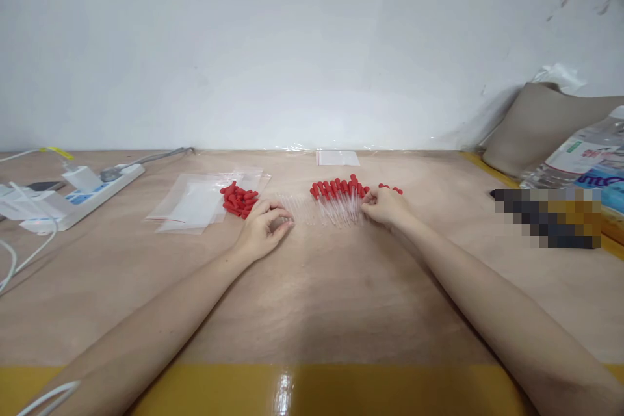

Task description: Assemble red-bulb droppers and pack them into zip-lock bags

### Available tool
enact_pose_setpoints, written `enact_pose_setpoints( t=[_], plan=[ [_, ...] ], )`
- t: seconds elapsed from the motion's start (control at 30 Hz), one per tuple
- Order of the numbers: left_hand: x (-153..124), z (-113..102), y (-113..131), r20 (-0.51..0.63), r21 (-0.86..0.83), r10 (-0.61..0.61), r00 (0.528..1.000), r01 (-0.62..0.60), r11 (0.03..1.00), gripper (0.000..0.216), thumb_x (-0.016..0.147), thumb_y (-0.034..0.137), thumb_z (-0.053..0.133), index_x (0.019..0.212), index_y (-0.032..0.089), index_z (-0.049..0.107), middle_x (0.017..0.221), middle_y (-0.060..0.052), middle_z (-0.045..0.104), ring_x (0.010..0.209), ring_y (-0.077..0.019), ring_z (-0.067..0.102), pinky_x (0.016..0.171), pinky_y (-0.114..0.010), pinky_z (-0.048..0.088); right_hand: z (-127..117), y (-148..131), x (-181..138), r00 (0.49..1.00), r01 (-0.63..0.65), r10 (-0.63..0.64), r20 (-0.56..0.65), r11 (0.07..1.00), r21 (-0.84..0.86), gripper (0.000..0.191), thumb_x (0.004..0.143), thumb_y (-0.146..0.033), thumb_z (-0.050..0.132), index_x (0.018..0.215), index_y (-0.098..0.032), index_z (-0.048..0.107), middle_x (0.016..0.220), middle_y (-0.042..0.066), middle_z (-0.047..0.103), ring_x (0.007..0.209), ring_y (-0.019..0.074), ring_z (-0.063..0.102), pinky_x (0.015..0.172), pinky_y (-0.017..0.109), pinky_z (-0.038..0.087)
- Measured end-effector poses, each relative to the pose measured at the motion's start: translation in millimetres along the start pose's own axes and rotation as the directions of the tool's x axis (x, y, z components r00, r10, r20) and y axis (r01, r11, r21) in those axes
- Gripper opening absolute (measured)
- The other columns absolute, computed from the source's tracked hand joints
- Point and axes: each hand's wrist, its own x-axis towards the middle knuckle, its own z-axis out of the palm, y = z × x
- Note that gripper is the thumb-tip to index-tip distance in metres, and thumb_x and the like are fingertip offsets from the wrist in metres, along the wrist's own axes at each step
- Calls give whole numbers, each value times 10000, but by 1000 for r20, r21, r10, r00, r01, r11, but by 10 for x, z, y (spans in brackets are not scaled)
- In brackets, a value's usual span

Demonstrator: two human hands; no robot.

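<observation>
A heap of clear droppers with red bulbs (338,198) lies at the middle of the wooden table (312,299). My right hand (386,206) rests at the heap's right edge with its fingers curled onto the droppers. To the left is a small pile of loose red rubber bulbs (238,199). My left hand (263,229) sits just below that pile, fingers curled and pinched; what they hold is too small to make out. Bare clear tubes (297,208) lie between the two hands.
Clear zip bags (195,203) lie left of the bulbs, and one more bag (337,157) sits by the wall. A white power strip (80,198) with plugs and cables is at far left. A water bottle (582,159) and a tan bag (541,123) stand at right.
</observation>
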Motion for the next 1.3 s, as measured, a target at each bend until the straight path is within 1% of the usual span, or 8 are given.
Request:
enact_pose_setpoints(
  t=[0.3,0.5,0.63,0.77,0.87,0.97,1.07,1.3],
  plan=[
    [-4,12,8,11,50,-29,1000,28,998,108,768,279,560,817,210,627,892,-30,574,855,-167,521,810,-338,395,-12,-195,-91,995,-4,27,93,970,-242,201,665,-306,526,705,-153,649,760,113,643,729,234,597,590,297,406],
    [116,-215,-177,-115,315,-255,960,279,907,162,735,306,568,851,214,632,941,-46,575,923,-231,485,840,-395,343,-49,-210,-110,982,-20,68,176,965,-260,238,745,-290,456,673,-144,630,733,124,637,744,251,604,620,317,405],
    [224,-412,-350,-96,370,-421,902,425,826,146,735,330,549,791,228,638,921,-43,564,961,-251,462,823,-409,327,-118,-189,-105,994,-71,90,67,966,-248,296,798,-302,385,806,-119,617,806,159,632,782,273,597,623,327,389],
    [238,-472,-424,1,444,-396,918,355,823,155,745,333,529,736,227,640,973,-46,554,994,-254,441,835,-418,290,-31,-307,-213,996,30,-46,-81,980,-195,295,847,-290,338,946,-95,536,837,165,622,747,254,584,608,310,350],
    [211,-476,-464,58,511,-370,927,291,809,178,756,350,510,784,239,647,985,-50,558,977,-252,442,821,-418,280,148,-407,-353,934,272,-305,-184,945,-183,247,877,-274,322,927,-116,504,799,122,621,720,223,559,654,309,318],
    [179,-473,-541,45,549,-360,932,278,788,207,756,360,505,841,242,653,976,-65,571,944,-264,452,785,-419,288,326,-446,-469,786,531,-561,-260,828,-182,200,883,-234,335,863,-144,512,795,78,622,741,193,540,717,308,284],
    [157,-460,-617,37,544,-334,942,261,798,197,751,352,510,805,247,668,944,-66,589,905,-272,467,755,-424,296,426,-442,-518,692,645,-659,-293,748,-158,187,881,-201,347,858,-151,525,786,60,629,746,178,533,708,296,267],
    [200,-431,-564,13,533,-305,952,251,808,135,738,307,519,691,203,592,782,-57,616,829,-259,506,745,-417,313,438,-429,-506,717,624,-620,-319,774,-101,178,858,-194,388,903,-147,554,783,64,635,761,192,534,689,298,280]
  ],
)
